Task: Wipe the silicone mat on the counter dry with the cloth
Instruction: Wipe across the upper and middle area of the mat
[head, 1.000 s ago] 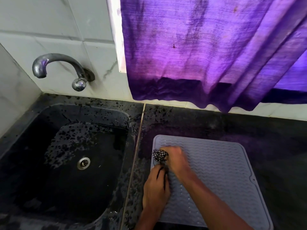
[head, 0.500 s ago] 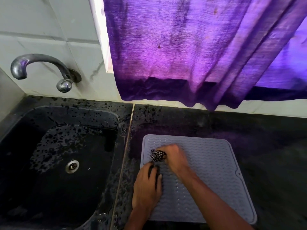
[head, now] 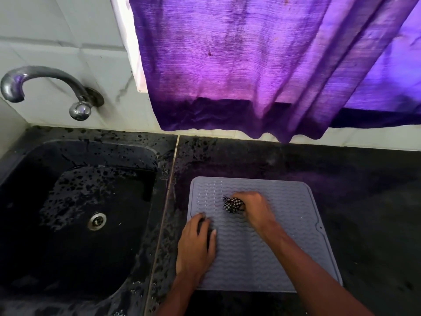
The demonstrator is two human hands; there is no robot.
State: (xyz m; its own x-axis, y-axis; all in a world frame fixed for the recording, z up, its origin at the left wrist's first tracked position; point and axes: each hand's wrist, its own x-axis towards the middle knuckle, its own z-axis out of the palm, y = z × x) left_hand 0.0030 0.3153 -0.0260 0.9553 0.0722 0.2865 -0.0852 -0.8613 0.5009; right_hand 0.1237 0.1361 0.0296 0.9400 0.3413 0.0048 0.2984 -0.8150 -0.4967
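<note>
Fingers of the right hand [head: 252,208] curl tightly round a small bunched black-and-white checked cloth [head: 232,204], clamping it and pressing it down on a grey, square silicone mat with a wavy ribbed surface [head: 296,224]. The cloth sits on the far, left-of-centre part of the mat, and its crumpled end pokes out to the left of the knuckles. The right forearm crosses the mat diagonally from the near right corner.

The left hand [head: 196,247] lies palm down on the mat's left side, just inside the edge. Its fingers are stretched out, close together and flat on the ribs, holding nothing. The two hands are near each other but apart.

The mat lies flat on a dark stone counter [head: 364,190], its left edge just beside a thin pale seam [head: 169,195] that separates the counter from a black sink [head: 136,151]. The sink's walls and floor are mottled with dark spots, and a round metal drain [head: 97,221] sits in its floor. A curved chrome tap [head: 45,87] juts from the pale tiled wall [head: 57,42] above the sink. A purple curtain with a darker hem [head: 250,65] hangs behind the counter, its lower edge ending just above the back of the counter.
</note>
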